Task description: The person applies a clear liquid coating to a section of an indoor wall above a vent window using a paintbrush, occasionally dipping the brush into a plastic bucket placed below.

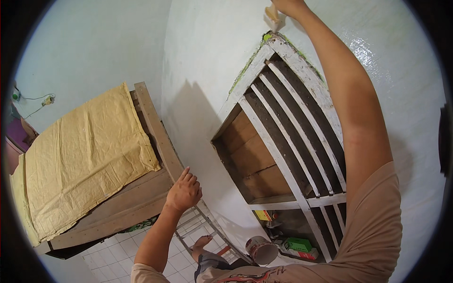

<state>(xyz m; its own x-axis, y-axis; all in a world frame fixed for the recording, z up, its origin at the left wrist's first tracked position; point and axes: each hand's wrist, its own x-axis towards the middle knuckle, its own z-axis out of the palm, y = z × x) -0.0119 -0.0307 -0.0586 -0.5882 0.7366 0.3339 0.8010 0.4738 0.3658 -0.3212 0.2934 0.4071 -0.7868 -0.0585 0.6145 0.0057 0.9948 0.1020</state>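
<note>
High against the pale wall, my right hand [289,6] is closed on a paintbrush [272,15]. Its pale bristles point down, close to the top corner of a white wooden window frame [257,61]. Rough green edging runs along that frame's outer sides. My left hand [185,191] sits lower down at the corner of a raised wooden frame [163,134], fingers curled at its edge. The top of a ladder [207,212] is just below this hand, and I cannot tell if they touch. The gripping fingertips of both hands are partly hidden.
A yellow quilted sheet [89,155] covers the raised wooden platform at left. Dark slats and brown boards fill the window opening. A paint-smeared bucket [262,250] and a green box [298,244] are low near the frame. White floor tiles [127,250] lie far below.
</note>
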